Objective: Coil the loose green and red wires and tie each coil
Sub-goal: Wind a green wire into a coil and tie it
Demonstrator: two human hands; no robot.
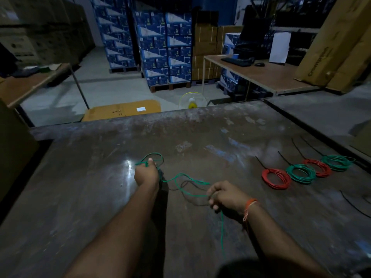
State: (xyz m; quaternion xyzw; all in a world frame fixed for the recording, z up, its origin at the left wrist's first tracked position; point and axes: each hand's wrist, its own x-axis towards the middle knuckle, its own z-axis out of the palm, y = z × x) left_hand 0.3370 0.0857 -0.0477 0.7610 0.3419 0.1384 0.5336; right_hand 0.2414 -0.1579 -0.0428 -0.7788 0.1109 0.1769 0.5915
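Dimly lit, our worn metal table (100, 197) shows a scuffed, blotchy brown top with a glossy patch of glare near the left hand. We hold a thin loose green wire (181, 182) between both hands — smooth, plastic-coated, falling in slack waves across the surface. Our left hand (146, 173), arm stretched forward, grips a small round loop of that wire at its far end, fingers curled round the strands. Our right hand (224, 194), nearer to us and wearing an orange thread band (249, 207) at the wrist, pinches the same wire with curled fingers; from there the strand runs down toward the table's near edge.

Well apart on the right lie four finished coils in a slanting row, flat and ring-shaped: a red coil (276, 178) nearest, a green coil (301, 173) touching it, a second red coil (317, 167) partly under that one, and a second green coil (338, 162) farthest. A thin black tie (261, 162) sticks out straight from each coil toward the far edge. Another black tie strip (353, 205) lies loose near the right edge.

Beyond the table we see stacked blue cartons (166, 47) on pallets, brown cardboard boxes (204, 41), a wooden desk (271, 75) with a keyboard (236, 61), and a yellow fan (192, 102) on the grey floor.
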